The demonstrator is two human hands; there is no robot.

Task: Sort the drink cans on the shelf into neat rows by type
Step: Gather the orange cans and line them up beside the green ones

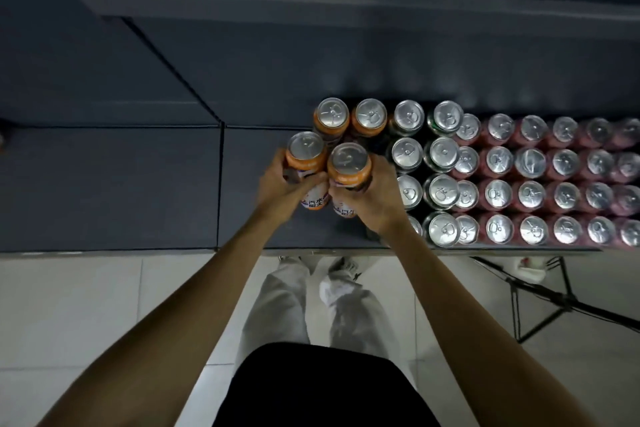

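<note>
Head view, near to far. Left hand [277,189]: fingers wrapped round an orange can [306,156]. Right hand [375,196]: fingers wrapped round a second orange can [349,165], the two touching above the shelf [138,184]. Labels: white panels with partly hidden Chinese characters; brand unreadable. Two more orange cans [349,118] stand behind; silver-topped rows [519,180] lie right. Risk: setting down crooked could knock neighbouring cans over.

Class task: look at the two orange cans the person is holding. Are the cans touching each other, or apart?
Cannot tell. In the head view, the left-hand orange can and right-hand orange can have tops nearly meeting, but fingers hide their bodies where any contact would be.
</note>
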